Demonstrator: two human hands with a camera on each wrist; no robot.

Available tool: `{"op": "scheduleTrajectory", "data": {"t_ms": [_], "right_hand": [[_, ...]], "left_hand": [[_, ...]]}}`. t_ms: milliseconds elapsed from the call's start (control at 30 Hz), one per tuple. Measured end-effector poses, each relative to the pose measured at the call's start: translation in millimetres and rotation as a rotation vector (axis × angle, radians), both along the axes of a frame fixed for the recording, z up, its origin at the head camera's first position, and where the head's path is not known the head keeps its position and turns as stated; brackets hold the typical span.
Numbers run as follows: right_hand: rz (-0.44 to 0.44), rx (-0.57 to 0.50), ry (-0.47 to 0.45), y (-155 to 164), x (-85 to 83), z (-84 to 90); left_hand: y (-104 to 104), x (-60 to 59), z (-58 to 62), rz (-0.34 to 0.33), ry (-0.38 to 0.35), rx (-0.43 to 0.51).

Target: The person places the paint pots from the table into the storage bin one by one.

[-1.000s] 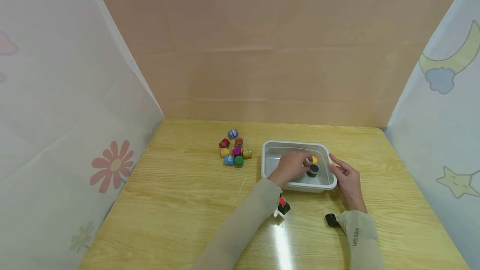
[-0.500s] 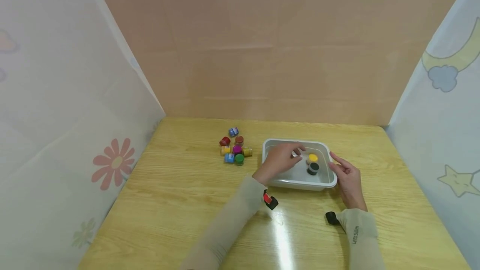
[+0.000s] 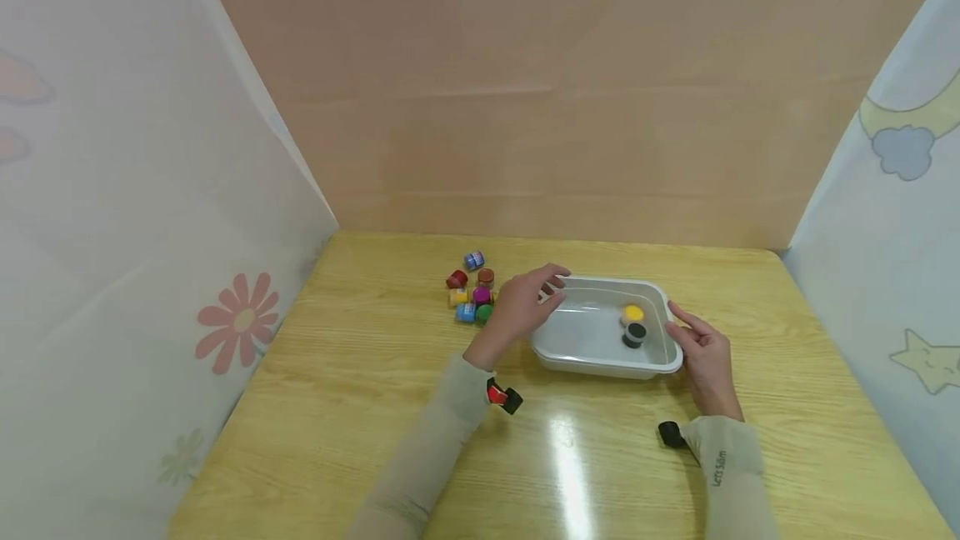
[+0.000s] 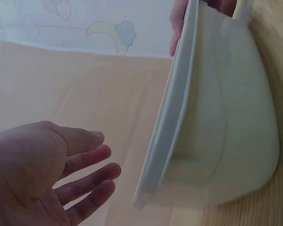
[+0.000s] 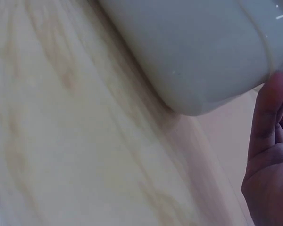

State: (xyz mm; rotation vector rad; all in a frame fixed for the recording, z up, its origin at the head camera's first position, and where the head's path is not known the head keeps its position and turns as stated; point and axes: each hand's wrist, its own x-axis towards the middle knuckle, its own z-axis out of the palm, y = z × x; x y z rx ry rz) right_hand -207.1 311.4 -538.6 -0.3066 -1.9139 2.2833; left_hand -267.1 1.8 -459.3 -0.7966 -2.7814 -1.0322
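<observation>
A white plastic tray (image 3: 588,338) sits on the wooden table (image 3: 375,390). Inside it, near its right end, stand a yellow-lidded jar (image 3: 633,314) and a black-lidded jar (image 3: 636,333). My left hand (image 3: 525,301) hovers at the tray's left rim with relaxed fingers and holds nothing. In the left wrist view the left hand (image 4: 56,174) is spread open beside the tray (image 4: 221,122). My right hand (image 3: 697,344) rests with straight fingers against the tray's right rim. The right wrist view shows the right hand (image 5: 269,155) beside the tray (image 5: 193,42).
Several small paint jars lie clustered left of the tray, among them a blue one (image 3: 473,260), a red one (image 3: 456,279) and a green one (image 3: 483,313). Patterned curtains stand at both sides and a plain wall at the back.
My left hand has drawn out of the tray and moved left to its left rim, leaving the yellow and black jars inside. The right hand has stayed at the right rim.
</observation>
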Motion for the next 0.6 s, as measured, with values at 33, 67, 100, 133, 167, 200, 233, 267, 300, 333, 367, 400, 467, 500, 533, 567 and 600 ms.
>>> {"op": "scheduleTrajectory", "data": {"t_ms": [33,67,100,133,167,200,233,267,300,333,367,400,467,500,533,567,600], "right_hand": [[0.002,-0.004,-0.003,0.7,0.0,0.4],[0.006,-0.01,-0.005,1.4,-0.2,0.5],[0.01,-0.01,-0.007,1.7,-0.1,0.7],[0.013,-0.014,-0.008,2.0,0.0,0.6],[0.015,-0.012,-0.009,2.1,0.3,0.6],[0.016,-0.016,-0.007,2.1,0.4,0.5],[0.015,-0.017,-0.006,1.7,0.5,0.8],[0.014,-0.017,-0.004,1.6,0.6,0.9],[0.013,-0.015,-0.004,1.2,0.7,1.1],[0.009,-0.018,-0.003,1.1,0.7,1.1],[0.007,-0.015,-0.004,0.8,0.9,1.3],[0.009,-0.018,-0.003,0.9,0.9,1.1],[0.009,-0.013,-0.006,1.3,0.8,0.6],[0.009,-0.009,-0.008,1.6,0.9,0.1],[0.008,-0.007,-0.008,2.0,0.9,-0.6],[0.009,-0.005,-0.008,2.4,1.0,-1.2],[0.009,-0.006,-0.004,2.9,0.6,-1.9]], "left_hand": [[-4.6,-1.1,-0.4,0.009,0.006,0.01],[-9.5,-2.3,-1.0,0.02,0.014,0.016],[-14.9,-3.4,-1.9,0.031,0.022,0.023],[-20.2,-4.3,-3.1,0.039,0.026,0.034],[-25.6,-5.2,-4.9,0.047,0.025,0.048],[-31.1,-5.8,-7.0,0.054,0.024,0.057],[-36.5,-6.8,-9.2,0.06,0.027,0.063],[-41.8,-7.4,-11.3,0.065,0.026,0.068],[-46.9,-7.7,-13.4,0.07,0.023,0.073],[-51.8,-8.1,-16.2,0.076,0.022,0.072],[-56.6,-8.2,-19.1,0.084,0.018,0.071],[-61.2,-8.0,-22.0,0.092,0.019,0.066],[-69.7,-7.6,-28.4,0.115,0.026,0.054],[-73.6,-7.0,-31.7,0.129,0.031,0.043],[-77.3,-6.6,-35.1,0.14,0.038,0.029],[-80.8,-6.1,-38.1,0.148,0.042,0.016],[-84.1,-5.6,-40.6,0.153,0.046,0.005]]}}
